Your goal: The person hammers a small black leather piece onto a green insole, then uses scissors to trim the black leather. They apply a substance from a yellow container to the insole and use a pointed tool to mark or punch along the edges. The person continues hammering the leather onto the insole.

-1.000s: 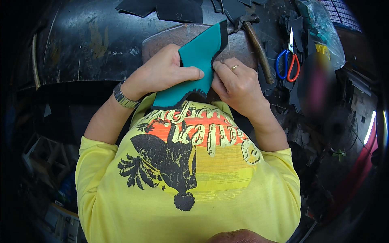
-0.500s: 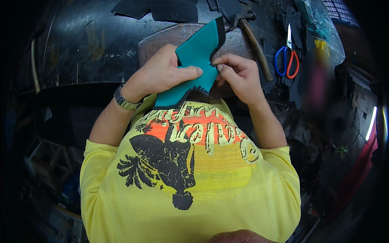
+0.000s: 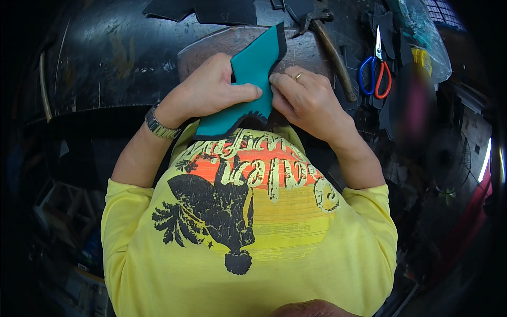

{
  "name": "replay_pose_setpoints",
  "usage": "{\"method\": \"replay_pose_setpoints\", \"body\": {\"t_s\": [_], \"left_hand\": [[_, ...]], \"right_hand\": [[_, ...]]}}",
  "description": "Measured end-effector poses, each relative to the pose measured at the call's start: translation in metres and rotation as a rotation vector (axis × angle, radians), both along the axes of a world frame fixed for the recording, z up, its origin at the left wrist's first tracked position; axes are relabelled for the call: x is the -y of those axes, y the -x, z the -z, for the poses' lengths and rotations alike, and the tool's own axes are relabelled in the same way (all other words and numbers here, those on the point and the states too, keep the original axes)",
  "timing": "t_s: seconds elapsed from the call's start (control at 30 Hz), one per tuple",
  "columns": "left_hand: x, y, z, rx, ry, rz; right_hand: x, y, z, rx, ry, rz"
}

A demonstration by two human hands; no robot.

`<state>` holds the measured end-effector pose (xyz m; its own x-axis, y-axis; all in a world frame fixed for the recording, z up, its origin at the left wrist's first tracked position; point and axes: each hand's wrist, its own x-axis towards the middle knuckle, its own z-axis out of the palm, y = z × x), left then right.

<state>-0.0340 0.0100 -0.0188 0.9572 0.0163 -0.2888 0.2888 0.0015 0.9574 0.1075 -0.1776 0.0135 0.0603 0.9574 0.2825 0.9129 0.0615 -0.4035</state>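
Observation:
A flat teal piece with a black border (image 3: 256, 62), perhaps cut leather or lining, is held up at the front of the bench. Short black notched tabs show along its lower curved edge. My left hand (image 3: 211, 90) grips it from the left, thumb lying across the teal face and the other fingers hidden behind. At the piece's right edge, my right hand (image 3: 309, 99) is closed, its thumb and bent fingers pressed together against the black border. The fingertips of that hand are partly hidden, and the exact bit they pinch cannot be made out.
Behind the piece lies a worn brown slab (image 3: 203, 50) on the dark bench (image 3: 105, 58). A wooden-handled hammer (image 3: 335, 61) rests to the right, near scissors (image 3: 375, 74) with blue and red handles. Black cut pieces (image 3: 224, 11) and a clear plastic bag (image 3: 425, 37) lie farther back.
My right hand has turned over, knuckles now upward, and closed in against the right edge. The teal piece has shifted slightly left, still in my left hand.

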Motion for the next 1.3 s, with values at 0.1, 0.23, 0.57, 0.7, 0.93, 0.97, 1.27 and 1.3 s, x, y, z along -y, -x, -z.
{"method": "replay_pose_setpoints", "body": {"t_s": [0.1,0.23,0.57,0.7,0.93,0.97,1.27,1.3], "left_hand": [[0.004,0.001,0.000,0.026,0.030,-0.037],[0.009,0.002,-0.004,0.045,0.058,-0.088],[0.010,0.001,-0.003,0.063,-0.062,-0.060],[0.013,0.002,-0.002,0.081,-0.071,-0.075],[0.013,0.003,-0.006,0.096,0.124,-0.142],[0.013,0.003,-0.006,0.110,0.119,-0.155],[0.008,0.002,-0.003,0.056,-0.131,0.020],[0.008,0.003,-0.002,0.077,-0.122,0.026]], "right_hand": [[-0.003,-0.001,0.003,-0.141,0.015,0.081],[-0.001,-0.003,-0.003,-0.394,0.031,0.178],[-0.002,0.008,0.005,-0.304,-0.053,0.219],[-0.006,0.013,0.010,-0.239,-0.038,0.243],[-0.002,0.002,0.004,-1.239,0.179,0.444],[-0.002,0.002,0.004,-1.260,0.181,0.521],[-0.001,0.008,-0.003,-0.302,-0.008,0.275],[-0.002,0.008,-0.003,-0.264,0.001,0.255]]}}
